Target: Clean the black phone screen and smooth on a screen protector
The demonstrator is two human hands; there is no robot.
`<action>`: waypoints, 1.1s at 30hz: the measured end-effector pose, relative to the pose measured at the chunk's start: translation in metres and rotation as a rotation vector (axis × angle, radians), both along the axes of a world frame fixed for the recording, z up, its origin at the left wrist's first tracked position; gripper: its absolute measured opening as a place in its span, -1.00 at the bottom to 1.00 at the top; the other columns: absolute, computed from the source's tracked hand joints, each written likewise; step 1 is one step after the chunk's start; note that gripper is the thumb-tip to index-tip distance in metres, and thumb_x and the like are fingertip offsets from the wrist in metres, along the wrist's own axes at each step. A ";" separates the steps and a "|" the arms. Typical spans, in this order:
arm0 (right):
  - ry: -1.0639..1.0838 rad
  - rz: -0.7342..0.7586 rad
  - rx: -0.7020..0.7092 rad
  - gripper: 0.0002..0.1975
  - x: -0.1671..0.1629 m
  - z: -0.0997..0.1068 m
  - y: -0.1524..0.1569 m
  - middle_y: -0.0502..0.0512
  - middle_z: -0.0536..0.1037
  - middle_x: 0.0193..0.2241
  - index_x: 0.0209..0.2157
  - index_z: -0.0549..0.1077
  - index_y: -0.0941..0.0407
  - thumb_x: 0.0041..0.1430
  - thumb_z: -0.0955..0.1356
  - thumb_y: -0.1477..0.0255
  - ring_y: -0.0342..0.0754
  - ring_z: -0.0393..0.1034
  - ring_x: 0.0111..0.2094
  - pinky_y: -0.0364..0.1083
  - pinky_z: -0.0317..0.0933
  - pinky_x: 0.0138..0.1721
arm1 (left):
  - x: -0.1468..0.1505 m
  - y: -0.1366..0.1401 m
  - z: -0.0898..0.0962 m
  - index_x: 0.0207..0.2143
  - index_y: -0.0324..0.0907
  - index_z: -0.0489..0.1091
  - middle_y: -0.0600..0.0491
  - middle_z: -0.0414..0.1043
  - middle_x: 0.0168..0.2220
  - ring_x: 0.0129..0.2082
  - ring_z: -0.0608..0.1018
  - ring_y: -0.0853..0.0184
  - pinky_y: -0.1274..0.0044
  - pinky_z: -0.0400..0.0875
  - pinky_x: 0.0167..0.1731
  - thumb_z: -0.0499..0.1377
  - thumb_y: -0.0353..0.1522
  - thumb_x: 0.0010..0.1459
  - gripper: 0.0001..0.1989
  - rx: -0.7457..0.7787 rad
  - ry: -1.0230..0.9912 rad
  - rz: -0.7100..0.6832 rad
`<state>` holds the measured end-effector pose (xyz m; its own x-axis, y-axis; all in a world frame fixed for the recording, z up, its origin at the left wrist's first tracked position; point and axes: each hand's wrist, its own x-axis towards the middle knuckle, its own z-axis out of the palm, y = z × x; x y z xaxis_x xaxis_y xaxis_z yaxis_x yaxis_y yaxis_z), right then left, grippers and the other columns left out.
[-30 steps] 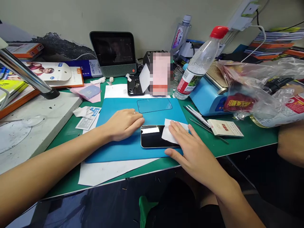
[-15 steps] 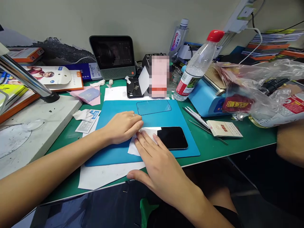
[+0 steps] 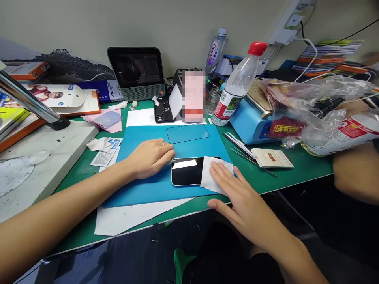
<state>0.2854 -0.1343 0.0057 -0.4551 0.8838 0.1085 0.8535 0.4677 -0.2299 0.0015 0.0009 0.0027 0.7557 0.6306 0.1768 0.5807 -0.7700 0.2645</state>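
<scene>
A smartphone [image 3: 187, 172] with a black screen lies face up on the blue mat [image 3: 133, 193]. My right hand [image 3: 237, 193] presses a white wipe [image 3: 209, 179] onto its right end, fingers stretched out together and thumb apart. The wipe covers that end of the screen and hangs past the phone's edge. My left hand [image 3: 152, 157], with a ring on one finger, rests at the phone's upper left corner. Its fingers are curled, and what lies beneath them is hidden. Behind the phone, a clear screen protector [image 3: 188, 134] with a black border lies on the mat.
A water bottle [image 3: 237, 88] with a red cap stands by a blue scale [image 3: 251, 122]. Tweezers and thin tools [image 3: 241, 148] lie near a small paper packet [image 3: 272, 158]. A smart display [image 3: 136, 73] stands behind; a lamp base [image 3: 44, 157] fills the left. Another person's arm [image 3: 355, 169] shows at right.
My right hand has slid the wipe from the phone's left end to its right end, uncovering the left part of the screen. The left hand stays in place; the view has shifted slightly.
</scene>
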 end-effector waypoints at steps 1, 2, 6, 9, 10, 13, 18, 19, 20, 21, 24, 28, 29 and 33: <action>0.008 -0.003 -0.012 -0.30 0.001 0.000 0.003 0.29 0.17 0.42 0.42 0.13 0.23 0.48 0.16 0.06 0.13 0.02 0.45 0.32 -0.02 0.41 | 0.000 0.000 0.000 -0.44 -0.11 0.10 0.04 0.34 -0.46 -0.41 0.38 0.21 0.40 0.19 -0.36 -0.24 -0.21 0.49 -0.58 0.001 -0.001 0.004; 0.013 -0.006 -0.024 -0.29 0.001 0.001 0.006 0.29 0.15 0.42 0.42 0.13 0.24 0.48 0.16 0.05 0.12 0.00 0.45 0.31 -0.02 0.41 | 0.000 0.000 0.000 -0.44 -0.11 0.11 0.04 0.34 -0.46 -0.41 0.38 0.21 0.39 0.19 -0.36 -0.24 -0.21 0.49 -0.58 0.002 -0.003 0.007; -0.014 -0.016 -0.050 -0.24 -0.004 0.004 0.016 0.31 0.14 0.43 0.42 0.12 0.29 0.47 0.11 0.01 0.14 -0.03 0.46 0.29 -0.03 0.42 | 0.000 0.000 0.000 -0.44 -0.11 0.10 0.03 0.35 -0.46 -0.40 0.38 0.20 0.38 0.21 -0.35 -0.25 -0.21 0.48 -0.59 0.002 -0.003 0.003; -0.048 -0.019 -0.021 -0.15 -0.016 0.004 0.023 0.37 0.12 0.43 0.42 0.13 0.34 0.42 0.15 -0.06 0.20 -0.03 0.46 0.30 -0.01 0.41 | 0.000 0.001 0.000 -0.45 -0.11 0.11 0.02 0.37 -0.45 -0.40 0.38 0.19 0.37 0.23 -0.33 -0.26 -0.23 0.48 -0.59 0.007 -0.001 -0.006; -0.054 -0.017 -0.012 -0.12 -0.024 0.004 0.026 0.40 0.12 0.43 0.41 0.14 0.36 0.39 0.18 -0.08 0.23 -0.03 0.46 0.29 0.01 0.41 | 0.000 0.001 0.000 -0.45 -0.11 0.12 0.02 0.38 -0.45 -0.40 0.38 0.19 0.36 0.24 -0.33 -0.26 -0.23 0.47 -0.58 0.008 -0.001 -0.008; -0.033 0.036 -0.021 -0.04 -0.053 0.005 0.034 0.45 0.13 0.42 0.38 0.18 0.41 0.32 0.24 -0.13 0.28 -0.02 0.45 0.27 0.03 0.41 | -0.001 0.001 0.001 -0.45 -0.11 0.16 0.01 0.39 -0.45 -0.41 0.38 0.20 0.36 0.26 -0.33 -0.26 -0.24 0.46 -0.58 0.005 0.002 -0.010; 0.046 0.133 -0.030 -0.06 -0.094 0.007 0.042 0.49 0.13 0.41 0.40 0.13 0.44 0.35 0.26 -0.08 0.24 -0.02 0.46 0.21 -0.01 0.43 | -0.001 0.000 0.001 -0.44 -0.12 0.20 0.00 0.40 -0.44 -0.39 0.42 0.19 0.38 0.26 -0.34 -0.24 -0.24 0.45 -0.58 0.017 0.001 0.011; 0.054 0.130 -0.021 -0.07 -0.097 0.006 0.042 0.50 0.13 0.41 0.39 0.13 0.44 0.36 0.26 -0.06 0.24 -0.02 0.46 0.22 -0.01 0.43 | -0.002 0.000 0.001 -0.44 -0.12 0.20 0.00 0.40 -0.44 -0.39 0.42 0.20 0.38 0.26 -0.35 -0.24 -0.24 0.45 -0.58 0.019 0.004 0.010; 0.060 0.126 -0.012 -0.08 -0.098 0.005 0.040 0.51 0.13 0.41 0.39 0.14 0.44 0.36 0.27 -0.05 0.24 -0.01 0.45 0.22 0.00 0.43 | -0.002 0.000 0.001 -0.43 -0.12 0.21 0.00 0.40 -0.44 -0.39 0.42 0.20 0.38 0.26 -0.35 -0.23 -0.24 0.44 -0.59 0.020 0.007 0.006; 0.063 0.125 -0.007 -0.09 -0.098 0.004 0.038 0.51 0.14 0.41 0.39 0.15 0.44 0.36 0.28 -0.04 0.24 -0.01 0.45 0.23 0.01 0.43 | -0.002 -0.001 0.001 -0.41 -0.13 0.23 0.00 0.41 -0.43 -0.39 0.43 0.20 0.38 0.27 -0.35 -0.20 -0.24 0.43 -0.62 0.020 0.007 -0.001; 0.057 0.143 -0.007 -0.12 -0.092 0.001 0.024 0.48 0.14 0.41 0.38 0.17 0.42 0.35 0.31 -0.01 0.23 -0.01 0.45 0.20 0.01 0.43 | -0.003 -0.002 0.001 -0.30 -0.15 0.30 0.00 0.45 -0.36 -0.35 0.46 0.19 0.38 0.28 -0.32 -0.10 -0.21 0.38 -0.70 0.012 -0.011 -0.041; 0.038 0.165 0.011 -0.16 -0.081 0.002 0.003 0.44 0.16 0.41 0.37 0.21 0.39 0.36 0.30 0.00 0.22 0.01 0.45 0.18 0.04 0.41 | -0.002 -0.005 0.004 -0.16 -0.19 0.34 -0.02 0.43 -0.28 -0.29 0.47 0.18 0.38 0.30 -0.27 -0.02 -0.09 0.35 -0.64 0.006 -0.021 -0.155; 0.032 0.174 0.016 -0.17 -0.077 0.003 -0.001 0.42 0.17 0.41 0.37 0.22 0.38 0.37 0.29 0.01 0.20 0.02 0.44 0.17 0.05 0.41 | -0.002 -0.006 0.004 -0.13 -0.20 0.34 -0.02 0.42 -0.26 -0.29 0.47 0.18 0.38 0.30 -0.26 0.00 -0.02 0.33 -0.57 0.006 -0.015 -0.180; 0.000 0.188 0.021 -0.23 -0.051 0.005 -0.008 0.37 0.20 0.40 0.37 0.21 0.35 0.40 0.30 0.06 0.19 0.06 0.43 0.21 0.11 0.38 | -0.001 -0.008 0.007 -0.05 -0.22 0.35 -0.06 0.38 -0.20 -0.26 0.46 0.15 0.38 0.30 -0.28 0.11 0.29 0.12 -0.23 0.025 0.018 -0.210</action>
<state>0.2340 -0.1419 0.0108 -0.6120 0.7808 0.1261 0.7508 0.6236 -0.2178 0.0003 -0.0070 0.0092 0.8732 0.4547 0.1756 0.4114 -0.8807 0.2348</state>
